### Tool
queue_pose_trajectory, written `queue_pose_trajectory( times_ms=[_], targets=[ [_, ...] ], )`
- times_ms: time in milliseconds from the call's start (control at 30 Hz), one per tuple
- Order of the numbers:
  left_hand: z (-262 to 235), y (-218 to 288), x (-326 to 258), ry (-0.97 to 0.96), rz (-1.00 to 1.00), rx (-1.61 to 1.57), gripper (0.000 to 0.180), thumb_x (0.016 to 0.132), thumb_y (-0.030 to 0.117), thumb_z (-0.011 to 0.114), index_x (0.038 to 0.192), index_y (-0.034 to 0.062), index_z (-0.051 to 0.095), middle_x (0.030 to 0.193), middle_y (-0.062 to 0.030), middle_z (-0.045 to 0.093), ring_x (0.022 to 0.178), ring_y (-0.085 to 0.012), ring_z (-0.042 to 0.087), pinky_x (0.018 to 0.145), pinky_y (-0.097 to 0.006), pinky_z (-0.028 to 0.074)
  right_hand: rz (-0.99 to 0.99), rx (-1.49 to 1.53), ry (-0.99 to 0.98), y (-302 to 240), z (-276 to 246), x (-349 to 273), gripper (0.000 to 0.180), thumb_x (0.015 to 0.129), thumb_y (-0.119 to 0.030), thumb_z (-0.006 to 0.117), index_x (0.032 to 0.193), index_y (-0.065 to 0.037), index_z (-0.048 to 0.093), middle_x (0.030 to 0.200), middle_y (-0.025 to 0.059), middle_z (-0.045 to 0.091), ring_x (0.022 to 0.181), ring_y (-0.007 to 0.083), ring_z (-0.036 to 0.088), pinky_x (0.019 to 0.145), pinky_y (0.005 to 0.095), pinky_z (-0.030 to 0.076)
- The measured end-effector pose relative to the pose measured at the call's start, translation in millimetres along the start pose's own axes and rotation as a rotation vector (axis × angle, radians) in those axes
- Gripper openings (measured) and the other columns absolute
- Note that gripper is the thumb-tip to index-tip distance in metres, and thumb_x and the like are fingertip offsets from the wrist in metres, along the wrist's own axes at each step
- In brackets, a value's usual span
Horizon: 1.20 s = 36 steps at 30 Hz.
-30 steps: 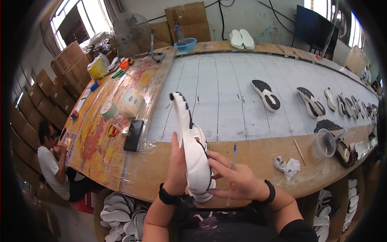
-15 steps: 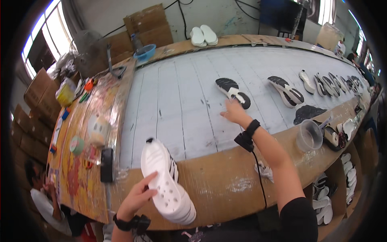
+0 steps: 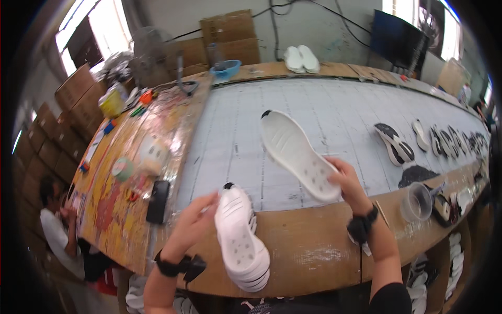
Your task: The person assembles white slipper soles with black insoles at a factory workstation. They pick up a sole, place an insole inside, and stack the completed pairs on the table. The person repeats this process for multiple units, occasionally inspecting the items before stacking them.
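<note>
From my head view: my right hand (image 3: 345, 180) is clamped on the heel of a single white sole (image 3: 295, 146), lifted above the middle of the tabletop (image 3: 308, 246), toe toward the far edge. My left hand (image 3: 191, 225) is parted, beside a stack of white soles (image 3: 240, 235) at the near edge; whether fingertips touch it, I can't tell. By my reckoning it's partway: several stacked, this one off the surface, a black-and-white sole (image 3: 392, 141) and a row of soles (image 3: 445, 142) lying loose toward the right edge. Around me, a clear tub (image 3: 415, 203) sits by the near right corner, a phone (image 3: 157, 201) left of the stack. The cable (image 3: 361, 264) from my right wrist could snag.
</note>
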State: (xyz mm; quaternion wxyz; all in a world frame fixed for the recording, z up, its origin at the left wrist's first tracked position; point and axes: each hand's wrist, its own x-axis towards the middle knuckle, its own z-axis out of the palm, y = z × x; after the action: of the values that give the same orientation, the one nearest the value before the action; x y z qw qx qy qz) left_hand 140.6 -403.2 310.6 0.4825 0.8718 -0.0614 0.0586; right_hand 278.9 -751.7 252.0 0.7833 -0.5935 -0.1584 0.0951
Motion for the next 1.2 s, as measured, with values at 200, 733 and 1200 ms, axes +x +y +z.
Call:
queue_pose_trajectory(
  times_ms=[200, 733, 1200],
  targets=[
    [26.1, 70.8, 2.1, 0.281, 0.222, -0.440, 0.055, 0.092, 0.046, 0.033, 0.122, 0.0002, 0.040, 0.110, -0.0102, 0.050, 0.098, -0.0125, 0.049, 0.083, -0.024, 0.037, -0.341, -0.531, -0.235, -33.5, 73.7, -102.5, 0.041, 0.071, -0.006, 0.067, 0.109, -0.001, 0.055, 0.104, 0.0138, 0.058, 0.096, 0.0192, 0.056, 0.082, 0.0300, 0.044],
    [69.6, 100.6, -37.7, -0.032, 0.068, -0.839, 0.069, 0.082, 0.012, 0.059, 0.136, 0.0025, 0.016, 0.127, -0.0111, 0.039, 0.116, -0.0184, 0.040, 0.092, -0.032, 0.037, 0.188, 0.449, -0.194, -44.6, 119.6, -109.1, 0.046, 0.080, -0.012, 0.058, 0.122, 0.004, 0.045, 0.109, 0.0115, 0.057, 0.093, 0.0145, 0.057, 0.079, 0.0261, 0.046],
    [51.4, 63.0, -40.0, -0.122, -0.292, -1.366, 0.048, 0.089, 0.047, 0.039, 0.116, 0.0072, 0.042, 0.101, -0.0097, 0.053, 0.089, -0.0186, 0.055, 0.076, -0.031, 0.048, -0.635, -0.516, -0.524, -80.1, 156.9, -123.9, 0.072, 0.067, -0.005, 0.070, 0.130, -0.003, 0.036, 0.134, 0.0198, 0.033, 0.112, 0.0343, 0.048, 0.089, 0.0338, 0.044]
  ],
)
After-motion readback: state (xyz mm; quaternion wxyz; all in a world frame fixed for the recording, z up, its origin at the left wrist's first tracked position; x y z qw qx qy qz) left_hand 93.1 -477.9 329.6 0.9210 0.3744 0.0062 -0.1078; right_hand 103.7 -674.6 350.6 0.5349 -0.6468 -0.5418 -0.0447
